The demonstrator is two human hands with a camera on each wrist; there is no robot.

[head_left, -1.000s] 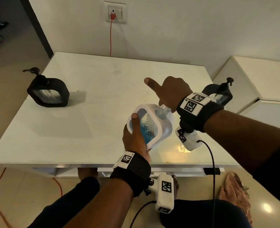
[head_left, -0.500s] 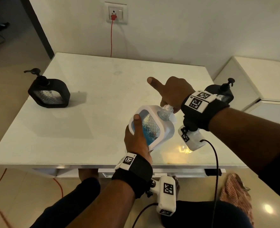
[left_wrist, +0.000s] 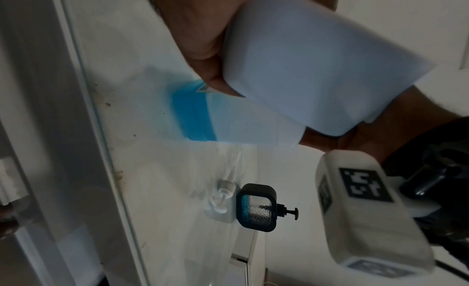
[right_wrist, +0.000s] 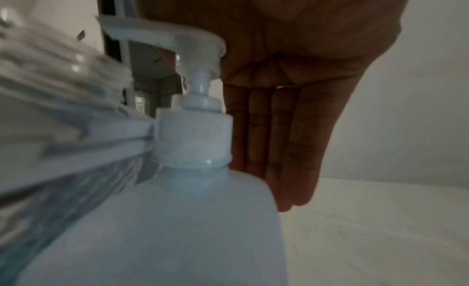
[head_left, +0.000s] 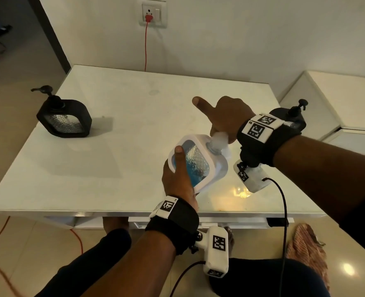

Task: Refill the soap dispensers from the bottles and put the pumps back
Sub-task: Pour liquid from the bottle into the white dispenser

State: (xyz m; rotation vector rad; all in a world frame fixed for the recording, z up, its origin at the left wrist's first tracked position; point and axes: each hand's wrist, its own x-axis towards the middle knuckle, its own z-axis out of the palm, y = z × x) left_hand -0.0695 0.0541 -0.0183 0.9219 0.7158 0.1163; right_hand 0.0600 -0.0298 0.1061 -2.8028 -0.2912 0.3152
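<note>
A white-framed dispenser (head_left: 198, 166) with blue soap in it is tilted above the table's front edge. My left hand (head_left: 177, 176) grips its lower end, thumb on the textured window. A white pump (head_left: 219, 139) sits on its neck. My right hand (head_left: 226, 116) lies over the pump head, thumb stuck out to the left. In the right wrist view the pump (right_wrist: 193, 130) stands against my palm, and the fingers (right_wrist: 279, 150) hang straight beside the cap. In the left wrist view my left hand (left_wrist: 203, 29) wraps the dispenser's white body (left_wrist: 317, 60).
A black dispenser (head_left: 64, 118) with its pump on stands at the table's left edge. Another black dispenser (head_left: 293, 118) stands at the right edge behind my wrist, with a loose white pump (left_wrist: 225, 192) beside it. A white cabinet (head_left: 338, 99) adjoins the table (head_left: 113, 103).
The white dispenser and both hands have drifted slightly to the right. My right hand has stayed on the pump, thumb out as before.
</note>
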